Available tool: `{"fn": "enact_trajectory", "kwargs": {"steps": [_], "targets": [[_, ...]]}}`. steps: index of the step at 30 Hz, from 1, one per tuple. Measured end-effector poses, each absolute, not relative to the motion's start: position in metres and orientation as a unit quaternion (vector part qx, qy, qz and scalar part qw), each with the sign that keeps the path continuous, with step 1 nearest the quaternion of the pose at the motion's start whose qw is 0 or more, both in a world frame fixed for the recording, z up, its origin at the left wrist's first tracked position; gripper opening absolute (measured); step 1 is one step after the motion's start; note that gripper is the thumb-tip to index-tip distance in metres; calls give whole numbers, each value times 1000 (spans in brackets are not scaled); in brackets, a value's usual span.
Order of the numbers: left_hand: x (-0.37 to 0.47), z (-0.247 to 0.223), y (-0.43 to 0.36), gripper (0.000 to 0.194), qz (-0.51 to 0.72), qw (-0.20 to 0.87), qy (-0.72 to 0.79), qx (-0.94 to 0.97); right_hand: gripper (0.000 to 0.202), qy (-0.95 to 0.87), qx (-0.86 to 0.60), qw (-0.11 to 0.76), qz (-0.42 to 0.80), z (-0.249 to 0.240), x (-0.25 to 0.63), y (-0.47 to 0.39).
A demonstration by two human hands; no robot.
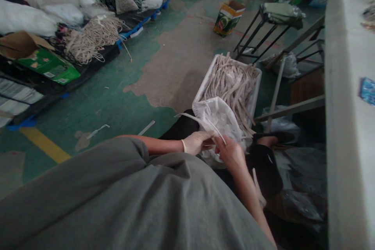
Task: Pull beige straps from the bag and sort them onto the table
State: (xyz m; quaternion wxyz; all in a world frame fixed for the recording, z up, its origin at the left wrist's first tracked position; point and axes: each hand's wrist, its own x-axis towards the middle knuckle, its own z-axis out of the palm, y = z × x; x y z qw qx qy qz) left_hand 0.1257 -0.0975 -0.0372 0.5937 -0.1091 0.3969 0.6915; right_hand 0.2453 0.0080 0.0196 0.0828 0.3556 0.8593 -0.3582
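My left hand, in a pale glove, is closed with its fingertips pinching a flat whitish strap whose free end sticks out to the left. Close against it, my bare right hand is closed on the same strap, near a thin white piece that points up and left. Under both hands an open white plastic bag lies over my lap. Just beyond the bag stands a white crate heaped with long beige straps. What lies between my fingertips is too small to make out.
A white-covered table runs along the right. Beside the crate are a dark metal stool and a printed carton. At left, a blue-edged pallet bears coiled cord, sacks and a green box. Strap scraps lie on the floor.
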Motion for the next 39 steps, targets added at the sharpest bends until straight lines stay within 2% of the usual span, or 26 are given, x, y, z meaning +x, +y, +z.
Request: {"fn": "enact_trajectory", "kwargs": {"steps": [2, 6, 11, 14, 17, 19, 23, 26, 31, 33, 36, 39], "targets": [[123, -38, -96, 32, 700, 580, 401, -111, 48, 846, 353, 88, -390, 20, 245, 7], [108, -38, -95, 21, 727, 528, 413, -150, 51, 841, 336, 89, -414, 22, 259, 8], [122, -36, -96, 23, 660, 620, 411, -102, 48, 851, 340, 35, -398, 11, 255, 4], [120, -28, -97, 22, 646, 638, 404, -111, 50, 813, 369, -103, -438, -4, 254, 10], [109, -18, -97, 19, 651, 636, 390, -141, 40, 786, 350, -234, -453, -14, 262, 17], [105, -15, -97, 20, 642, 657, 370, -139, 31, 813, 269, -244, -456, -16, 265, 18], [113, -18, -99, 21, 618, 699, 352, -75, 29, 856, 146, -214, -446, -13, 256, 12], [120, -22, -102, 22, 626, 693, 355, -40, 27, 857, 131, -229, -442, -12, 247, 9], [109, -29, -110, 48, 556, 786, 256, -83, 22, 851, 166, -270, -419, 4, 258, 14], [89, -36, -111, 51, 602, 740, 264, -143, 18, 832, 201, -288, -429, 18, 275, 17], [42, -50, -108, 46, 697, 585, 337, -243, 12, 774, 258, -339, -469, 39, 311, 23], [-7, -51, -98, 41, 757, 444, 383, -289, 12, 728, 277, -330, -533, 47, 344, 25]]}}
